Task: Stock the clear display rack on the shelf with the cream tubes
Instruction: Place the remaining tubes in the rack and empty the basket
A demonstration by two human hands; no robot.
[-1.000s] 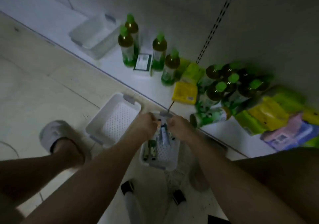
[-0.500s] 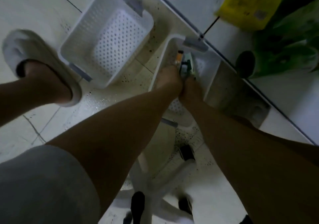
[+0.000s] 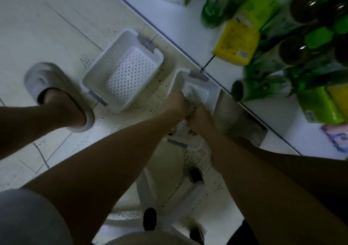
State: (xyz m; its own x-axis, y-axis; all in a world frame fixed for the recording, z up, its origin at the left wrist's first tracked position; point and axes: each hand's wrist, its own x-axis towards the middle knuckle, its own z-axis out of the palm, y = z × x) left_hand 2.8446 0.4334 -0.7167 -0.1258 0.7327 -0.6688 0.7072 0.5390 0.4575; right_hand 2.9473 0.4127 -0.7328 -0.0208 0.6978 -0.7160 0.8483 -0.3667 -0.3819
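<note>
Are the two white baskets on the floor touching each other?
Apart. The head view shows floor tile between the empty basket and the basket under both hands.

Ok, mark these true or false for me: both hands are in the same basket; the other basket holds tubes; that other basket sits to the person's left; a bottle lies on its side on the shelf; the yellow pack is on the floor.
1. Both hands, left hand and right hand, are in the same basket. True.
2. The other basket holds tubes. False: only its perforated bottom shows.
3. That other basket sits to the person's left. True.
4. A bottle lies on its side on the shelf. True.
5. The yellow pack is on the floor. False: it lies on the shelf.
</note>
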